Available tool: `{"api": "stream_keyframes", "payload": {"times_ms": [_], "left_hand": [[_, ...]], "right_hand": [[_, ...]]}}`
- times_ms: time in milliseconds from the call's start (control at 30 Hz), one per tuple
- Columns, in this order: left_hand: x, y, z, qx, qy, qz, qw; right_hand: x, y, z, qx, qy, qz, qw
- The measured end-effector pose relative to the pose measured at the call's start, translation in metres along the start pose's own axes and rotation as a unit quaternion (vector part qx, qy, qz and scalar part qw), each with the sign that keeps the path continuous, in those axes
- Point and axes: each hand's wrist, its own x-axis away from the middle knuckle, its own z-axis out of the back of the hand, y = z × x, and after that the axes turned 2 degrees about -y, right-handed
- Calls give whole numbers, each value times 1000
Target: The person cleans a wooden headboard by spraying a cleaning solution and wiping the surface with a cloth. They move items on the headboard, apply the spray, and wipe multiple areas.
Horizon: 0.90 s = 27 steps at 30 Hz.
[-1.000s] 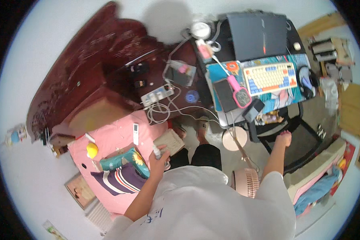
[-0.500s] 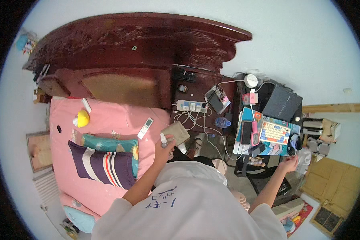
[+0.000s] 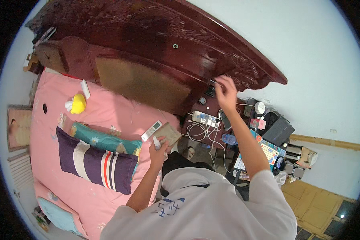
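My left hand (image 3: 159, 151), at the bed's right edge, is closed round a small clear spray bottle (image 3: 157, 143) with a white top. A folded beige cloth (image 3: 169, 133) sticks out past the same fingers and seems held with it. Just left of the cloth a white remote control (image 3: 151, 130) lies on the pink sheet. My right hand (image 3: 227, 93) is raised over the back of the dark red nightstand (image 3: 200, 107), in front of the headboard. Its fingers are loosely bent and apart, with nothing seen in them. A black object (image 3: 211, 91) beneath it is partly hidden.
A white power strip (image 3: 206, 119) with tangled cables and a small dark square device (image 3: 202, 100) lie on the nightstand. Right of it are a blue plastic bottle (image 3: 229, 139), a keyboard (image 3: 270, 152) and a black box (image 3: 279, 132). Striped (image 3: 96, 160) and teal (image 3: 104, 138) pillows lie on the bed.
My right arm has swung from the desk's right end up and left to the back of the nightstand. My left hand, bottle and cloth have shifted closer to the remote. The view has turned.
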Motion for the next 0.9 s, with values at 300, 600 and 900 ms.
{"api": "stream_keyframes", "payload": {"times_ms": [300,600,900], "left_hand": [[-11,-16,49,40,63,28,997],[-8,-35,70,66,100,45,992],[-16,-40,55,76,70,66,992]], "right_hand": [[-137,32,-174,278,-295,-66,912],[-154,40,-202,335,-364,-86,865],[-179,30,-197,405,-461,-31,789]]}}
